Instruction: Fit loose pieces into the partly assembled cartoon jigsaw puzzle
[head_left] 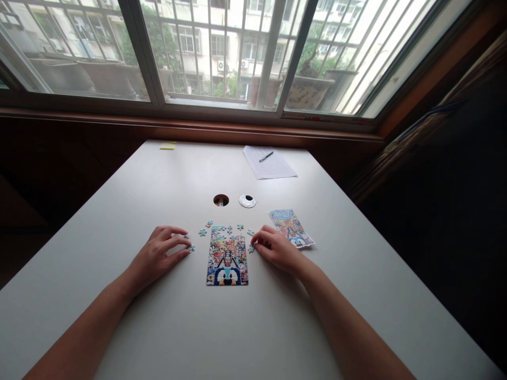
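A jigsaw puzzle point(227, 264) lies flat in the middle of the white table, its lower part joined into a picture of a blue cartoon dog among many small figures. The top edge is uneven, with gaps. Loose puzzle pieces point(203, 232) are scattered above and beside it. To the left, my left hand point(163, 248) rests with fingers curved and apart, its tips next to a small blue piece point(192, 247). At the puzzle's right side, my right hand point(277, 249) has thumb and fingers closed on a puzzle piece point(251, 248); another piece point(250, 232) lies just above.
A puzzle picture sheet point(291, 227) lies right of the puzzle, partly behind my right hand. Farther back are a round cable hole point(221, 200), its loose cover point(247, 200), papers point(269, 166) with a pen point(266, 157), and yellow sticky notes point(168, 145). A barred window stands beyond.
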A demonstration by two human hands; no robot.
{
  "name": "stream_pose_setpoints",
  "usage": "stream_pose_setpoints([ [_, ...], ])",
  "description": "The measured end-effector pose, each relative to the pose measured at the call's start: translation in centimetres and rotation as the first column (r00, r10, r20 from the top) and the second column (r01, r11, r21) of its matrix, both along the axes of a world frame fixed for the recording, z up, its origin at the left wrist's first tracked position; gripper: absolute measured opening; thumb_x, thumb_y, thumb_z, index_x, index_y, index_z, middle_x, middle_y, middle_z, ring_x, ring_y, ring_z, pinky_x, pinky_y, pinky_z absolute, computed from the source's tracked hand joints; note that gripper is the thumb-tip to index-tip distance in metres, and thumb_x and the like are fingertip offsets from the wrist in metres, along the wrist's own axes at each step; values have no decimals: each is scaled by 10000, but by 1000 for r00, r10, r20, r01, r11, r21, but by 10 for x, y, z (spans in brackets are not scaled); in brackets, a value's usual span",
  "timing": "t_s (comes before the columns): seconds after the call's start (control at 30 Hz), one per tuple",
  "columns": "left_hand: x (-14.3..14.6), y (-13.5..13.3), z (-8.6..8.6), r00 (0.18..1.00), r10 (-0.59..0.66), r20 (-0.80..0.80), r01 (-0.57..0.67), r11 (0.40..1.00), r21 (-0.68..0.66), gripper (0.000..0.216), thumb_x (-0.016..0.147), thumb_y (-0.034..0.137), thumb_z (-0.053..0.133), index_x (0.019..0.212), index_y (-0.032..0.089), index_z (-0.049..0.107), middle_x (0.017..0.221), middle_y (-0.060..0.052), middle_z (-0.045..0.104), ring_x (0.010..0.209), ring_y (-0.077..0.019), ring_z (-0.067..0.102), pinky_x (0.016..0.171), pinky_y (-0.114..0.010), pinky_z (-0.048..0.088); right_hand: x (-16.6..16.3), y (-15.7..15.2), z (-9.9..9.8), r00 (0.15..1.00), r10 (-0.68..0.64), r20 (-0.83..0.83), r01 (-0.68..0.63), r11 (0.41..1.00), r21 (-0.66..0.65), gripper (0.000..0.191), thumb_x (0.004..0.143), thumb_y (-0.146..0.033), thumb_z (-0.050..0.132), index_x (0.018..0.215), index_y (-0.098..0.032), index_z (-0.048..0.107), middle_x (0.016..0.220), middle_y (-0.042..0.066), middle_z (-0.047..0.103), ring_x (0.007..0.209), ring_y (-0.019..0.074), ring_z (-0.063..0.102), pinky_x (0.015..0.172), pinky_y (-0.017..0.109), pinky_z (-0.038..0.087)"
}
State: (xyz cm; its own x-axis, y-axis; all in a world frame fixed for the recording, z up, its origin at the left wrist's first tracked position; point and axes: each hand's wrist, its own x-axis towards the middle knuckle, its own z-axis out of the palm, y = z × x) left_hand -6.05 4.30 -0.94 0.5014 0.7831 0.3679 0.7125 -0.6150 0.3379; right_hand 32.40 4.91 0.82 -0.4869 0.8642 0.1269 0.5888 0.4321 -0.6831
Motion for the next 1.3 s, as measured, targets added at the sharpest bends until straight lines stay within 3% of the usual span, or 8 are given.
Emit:
stream_pose_setpoints([
  [0.1,0,0,0,1000,-1,-13,1,1000,-2,177,929,377,626,1060,303,719,1208,-43,634,1133,-241,524,982,-399,446,0,0,-4,1000,-9,-6,9,999,37,175,897,-120,551,964,-209,686,944,37,577,771,136,572,731,275,475],
  [0.2,0,0,-1,1000,-2,-17,2,1000,-5,169,931,370,626,1062,307,712,1213,-36,629,1139,-239,519,985,-399,441,-5,1,-9,998,-57,-39,63,986,154,217,921,-113,516,1031,-209,677,995,60,596,822,161,586,764,309,502],
  [0.3,0,0,-1,1000,-7,-18,7,1000,5,169,930,364,627,1064,302,710,1206,-41,632,1136,-242,521,987,-402,437,-12,3,-13,996,-84,-31,89,939,333,358,921,-63,472,1183,-229,650,1093,89,624,1017,226,568,924,400,501],
  [0.4,0,0,0,1000,-8,-20,8,1000,6,164,932,360,625,1063,305,706,1206,-37,631,1133,-238,523,991,-399,434,-19,6,-16,997,-40,58,13,913,407,504,900,-5,430,1311,-246,594,1248,83,627,1190,247,507,1048,453,462],
  [0.63,2,-1,2,1000,0,-26,0,1000,-9,161,936,367,618,1059,306,702,1208,-27,629,1140,-236,520,991,-395,435,-20,12,-21,978,28,207,-112,906,407,576,861,36,398,1346,-212,584,1370,56,598,1411,245,350,1165,477,382],
  [1.03,2,-1,1,1000,-5,-24,5,1000,-8,168,934,365,616,1060,300,707,1198,-35,640,1126,-236,534,980,-399,447,-20,10,-22,971,-31,237,-65,920,387,534,890,2,389,1340,-207,584,1421,79,529,1381,252,345,1161,472,383],
  [1.3,1,-1,1,1000,4,-26,-5,1000,-28,177,933,373,611,1066,303,707,1195,-37,642,1128,-241,533,976,-403,452,-22,8,-20,963,-53,265,-50,929,366,521,916,-56,418,1384,-244,548,1345,79,560,1333,270,368,1143,484,398],
])
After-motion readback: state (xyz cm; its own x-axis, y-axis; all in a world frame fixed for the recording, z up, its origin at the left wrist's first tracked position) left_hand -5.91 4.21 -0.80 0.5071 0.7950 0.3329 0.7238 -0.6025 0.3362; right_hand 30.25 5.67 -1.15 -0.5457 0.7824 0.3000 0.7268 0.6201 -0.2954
